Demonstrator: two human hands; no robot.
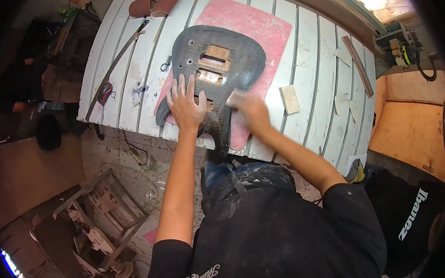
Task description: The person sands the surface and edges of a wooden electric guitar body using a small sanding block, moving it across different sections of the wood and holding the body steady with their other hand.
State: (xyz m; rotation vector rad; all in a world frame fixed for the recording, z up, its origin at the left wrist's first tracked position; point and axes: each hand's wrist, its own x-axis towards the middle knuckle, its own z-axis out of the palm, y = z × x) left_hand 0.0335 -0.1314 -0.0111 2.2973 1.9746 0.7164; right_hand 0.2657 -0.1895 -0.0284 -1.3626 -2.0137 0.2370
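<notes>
A dark electric guitar body (245, 56) with cut-out pickup cavities lies flat on a pink mat (264, 22). My left hand (185, 103) rests on the body's left side, fingers stretched out and dusted white. In my right hand (251, 116) is a small pale sanding block (237, 98), held against the body's right edge near the waist. That hand is smeared by motion, and the block's underside is hidden.
The white slatted table (306, 47) holds a pale block (290, 99), curled reddish-brown sandpaper (155, 4), a long thin strip (121, 63), a red-and-black object (105, 93) and a wooden stick (357, 65). A person in black (405, 214) is close by on my right.
</notes>
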